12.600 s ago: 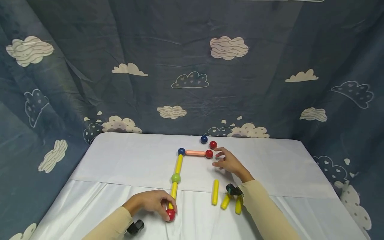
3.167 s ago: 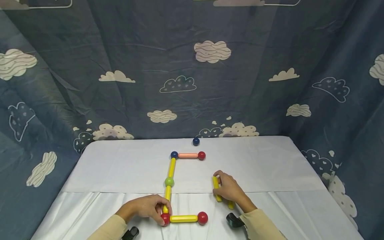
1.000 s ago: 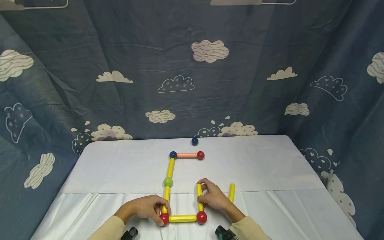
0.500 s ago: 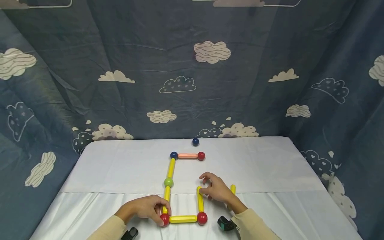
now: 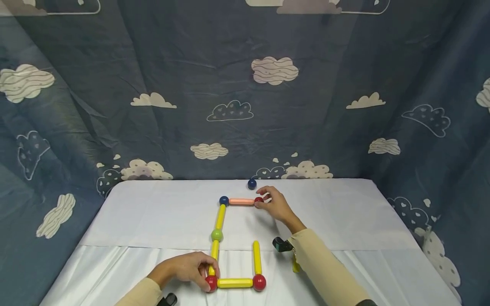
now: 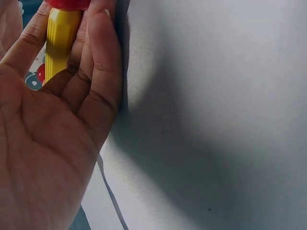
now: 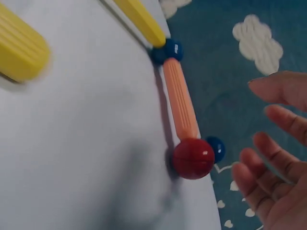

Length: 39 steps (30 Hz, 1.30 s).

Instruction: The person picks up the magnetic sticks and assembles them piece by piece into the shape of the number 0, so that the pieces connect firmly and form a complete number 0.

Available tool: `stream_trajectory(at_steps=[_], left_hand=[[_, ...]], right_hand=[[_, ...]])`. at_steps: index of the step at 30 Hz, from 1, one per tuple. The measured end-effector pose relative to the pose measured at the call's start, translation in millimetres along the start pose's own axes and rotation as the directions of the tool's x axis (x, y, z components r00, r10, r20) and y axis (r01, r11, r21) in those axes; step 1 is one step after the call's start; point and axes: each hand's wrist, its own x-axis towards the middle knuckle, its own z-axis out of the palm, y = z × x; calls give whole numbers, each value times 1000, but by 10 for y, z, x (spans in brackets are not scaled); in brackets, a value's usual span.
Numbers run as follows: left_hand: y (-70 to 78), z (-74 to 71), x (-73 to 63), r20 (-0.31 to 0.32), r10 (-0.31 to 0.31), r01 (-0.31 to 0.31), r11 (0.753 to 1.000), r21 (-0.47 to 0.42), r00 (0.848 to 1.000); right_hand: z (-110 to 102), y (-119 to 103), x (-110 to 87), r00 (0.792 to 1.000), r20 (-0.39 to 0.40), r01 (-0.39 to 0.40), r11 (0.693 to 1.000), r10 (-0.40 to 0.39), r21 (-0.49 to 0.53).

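My left hand [image 5: 191, 267] pinches the lower-left red ball [image 5: 211, 284]; the left wrist view shows a yellow stick [image 6: 58, 43] against that ball, between the fingers. The bottom yellow stick [image 5: 235, 283] joins it to another red ball [image 5: 259, 282], from which a yellow stick [image 5: 257, 258] extends away with its far end free. Up the left side run two yellow sticks with a green ball [image 5: 216, 235] between them, reaching a blue ball [image 5: 223, 201]. A peach stick [image 5: 241, 202] links this to the upper red ball [image 5: 258, 200]. Right beside it, my right hand [image 5: 279, 208] has loosely spread fingers holding nothing.
A loose blue ball [image 5: 251, 184] sits at the back edge of the white-covered table [image 5: 344, 212]. Partly hidden under the right sleeve lies a spare yellow stick [image 5: 295, 266]. A cloud-patterned curtain [image 5: 183, 119] hangs behind the table.
A yellow stick was set against the lower-right red ball, then my right hand let it go and moved away to the upper red ball. My left hand keeps its place.
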Motion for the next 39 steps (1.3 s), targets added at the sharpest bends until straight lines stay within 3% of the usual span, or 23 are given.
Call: stream_trajectory(at_steps=[6, 14, 22, 28, 33, 37, 39], left_hand=[[-2, -3, -16, -7, -5, 5, 1000, 0, 1000], [17, 13, 4, 3, 43, -43, 999, 5, 999], [41, -17, -6, 13, 38, -39, 996, 85, 999], [171, -80, -123, -14, -38, 39, 994, 104, 999], [309, -128, -250, -94, -72, 89, 977, 196, 993], [447, -84, -265, -246, -25, 118, 920, 374, 969], [532, -28, -224, -289, 16, 114, 897, 427, 957]], right_hand=[[41, 99, 355, 999, -6, -54, 999, 54, 6], [38, 255, 707, 987, 24, -157, 987, 156, 30], [109, 321, 908, 987, 82, -141, 990, 139, 13], [189, 328, 996, 991, 85, -104, 994, 106, -32], [238, 356, 1021, 991, 82, -101, 992, 107, -74], [247, 360, 1018, 989, 74, -124, 988, 131, -93], [250, 366, 1018, 988, 68, -133, 987, 139, -86]])
